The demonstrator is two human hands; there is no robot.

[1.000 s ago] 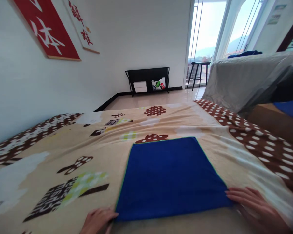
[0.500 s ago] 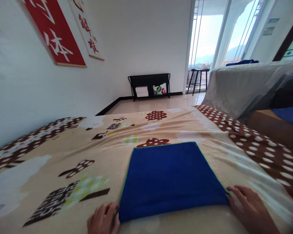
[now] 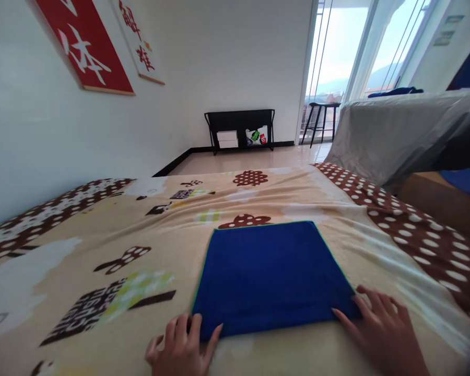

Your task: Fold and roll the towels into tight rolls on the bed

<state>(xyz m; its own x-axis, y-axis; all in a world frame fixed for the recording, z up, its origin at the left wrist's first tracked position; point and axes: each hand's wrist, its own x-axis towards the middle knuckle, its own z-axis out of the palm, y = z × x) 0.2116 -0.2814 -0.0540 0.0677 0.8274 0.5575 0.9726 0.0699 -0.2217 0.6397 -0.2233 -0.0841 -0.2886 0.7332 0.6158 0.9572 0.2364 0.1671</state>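
Note:
A folded blue cloth point(image 3: 270, 277) with a thin green edge lies flat on a beige patterned blanket point(image 3: 149, 245). My left hand point(image 3: 182, 347) rests at the cloth's near left corner, fingers spread and touching its edge. At the near right corner my right hand point(image 3: 379, 326) lies flat, fingers stretched out onto the cloth. Neither hand grips anything.
The blanket has a brown dotted border point(image 3: 407, 219) on the right. Beyond it stand a grey-covered piece of furniture point(image 3: 395, 130), a black low shelf point(image 3: 241, 128) against the far wall, and a stool point(image 3: 321, 117) by the glass door. A white wall runs along the left.
Both hands have slid inward along the cloth's near edge, and their fingers now lie on its corners. The near edge of the cloth sits a little farther from me.

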